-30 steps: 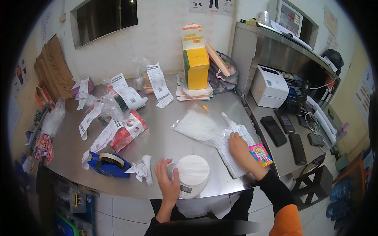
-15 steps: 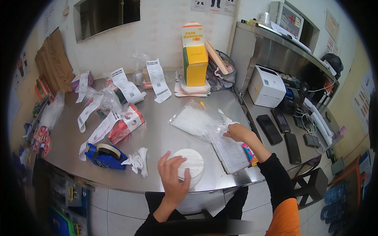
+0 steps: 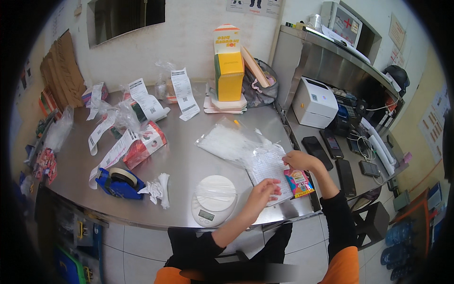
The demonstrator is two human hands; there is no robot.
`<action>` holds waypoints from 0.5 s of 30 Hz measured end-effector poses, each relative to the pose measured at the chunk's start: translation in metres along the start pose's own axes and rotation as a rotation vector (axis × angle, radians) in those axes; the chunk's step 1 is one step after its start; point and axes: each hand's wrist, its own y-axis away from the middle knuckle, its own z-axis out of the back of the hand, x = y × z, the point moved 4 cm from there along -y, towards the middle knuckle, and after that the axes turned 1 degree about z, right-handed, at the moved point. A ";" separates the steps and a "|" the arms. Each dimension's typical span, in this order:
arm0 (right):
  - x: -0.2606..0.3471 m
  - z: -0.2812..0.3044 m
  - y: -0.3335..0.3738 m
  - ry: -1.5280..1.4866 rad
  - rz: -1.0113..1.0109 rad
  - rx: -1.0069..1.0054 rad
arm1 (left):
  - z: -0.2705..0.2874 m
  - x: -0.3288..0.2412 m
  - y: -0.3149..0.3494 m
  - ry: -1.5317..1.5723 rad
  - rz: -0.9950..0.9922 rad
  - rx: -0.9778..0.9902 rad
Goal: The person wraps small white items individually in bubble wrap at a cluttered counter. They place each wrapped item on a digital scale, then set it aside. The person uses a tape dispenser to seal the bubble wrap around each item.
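Observation:
My left hand (image 3: 263, 196) hovers low over the near left part of an open notebook (image 3: 270, 175) with a grid of handwriting, its fingers loosely apart and nothing visible in them. My right hand (image 3: 301, 161) is at the notebook's right edge, thumb and fingers pinched together; what lies between them cannot be made out. A clear plastic bag of white contents (image 3: 227, 143) overlaps the notebook's far left side. Under my right hand lies a bright pink and yellow packet (image 3: 300, 182). Left of my left hand stands a white round kitchen scale (image 3: 213, 199) with a clear film on its plate.
A blue tape dispenser (image 3: 120, 183) and crumpled white plastic (image 3: 157, 189) lie at left. Behind them are bagged red boxes (image 3: 146, 144) with paper receipts (image 3: 146, 102). A yellow carton (image 3: 230, 78) stands at the back. Phones (image 3: 318, 152) and a white label printer (image 3: 313, 102) occupy the right counter.
My left hand has moved right, from over the scale to the notebook, uncovering the scale's display. My right hand has shifted slightly right, away from the bag, and the pink packet shows more fully.

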 end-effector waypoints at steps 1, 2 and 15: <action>-0.005 -0.001 0.005 -0.315 -0.163 0.029 | 0.001 0.003 -0.009 0.145 0.001 -0.026; -0.006 -0.005 0.010 -0.652 -0.315 0.085 | 0.001 0.007 -0.017 0.290 0.002 -0.054; 0.009 -0.013 0.088 -0.203 -0.119 0.135 | 0.017 0.031 -0.115 0.851 -0.062 -0.485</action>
